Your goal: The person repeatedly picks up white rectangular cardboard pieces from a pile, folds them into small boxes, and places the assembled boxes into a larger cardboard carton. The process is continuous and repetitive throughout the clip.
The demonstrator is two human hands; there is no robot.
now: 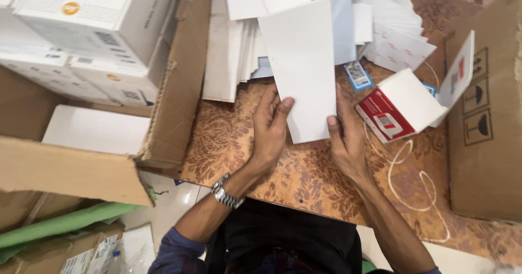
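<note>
Left hand (270, 126): pinching the white card's (303, 67) lower left edge.
Right hand (343, 135): gripping its lower right edge.
Beside: red-and-white box (399, 106), open.
Surface: patterned table (228, 143).

**Both hands on a white card**

Your left hand (269, 127) and right hand (343, 135) grip the lower edge of a white card (302, 67) above the patterned table (304, 181). An open red-and-white box (399, 106) lies just right.

Both forearms reach forward, converging. Left hand (269, 124): metal watch on wrist, fingers curled, thumb raised, pinching from the left. Right hand (343, 138): palm inward, fingers extended upward, thumb pressed forward, gripping from the right.
</note>
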